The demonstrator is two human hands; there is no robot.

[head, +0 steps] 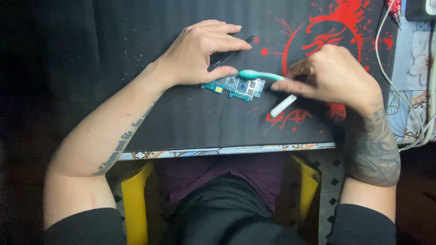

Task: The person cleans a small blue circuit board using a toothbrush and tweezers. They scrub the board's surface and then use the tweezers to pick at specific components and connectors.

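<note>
Item: board (236, 87), small blue-green circuit board, lying flat on the black mat (181, 113) with red splash print, near the middle of the counter; long axis runs left to right, tilted slightly down toward the right. Left hand (200, 54): rests on the mat just above and left of the board, thumb tip touching the board's upper edge and pinning it; a thin black tool (231, 55) is held under its fingers, slanting up to the right; fingers curled over the tool, not clenched. Right hand (334, 72): to the right of the board, grip closed on a brush (263, 75) with a teal head and white handle; the handle end sticks out below the hand, the head reaches leftward over the board's top right corner, close to the left thumb; whether the bristles touch the board cannot be told. Relation: board lies left of the right hand, along the brush's line; left hand is the nearer. Also present: white cables (395, 86) at the right edge, yellow stool (134, 199) below the counter edge
</note>
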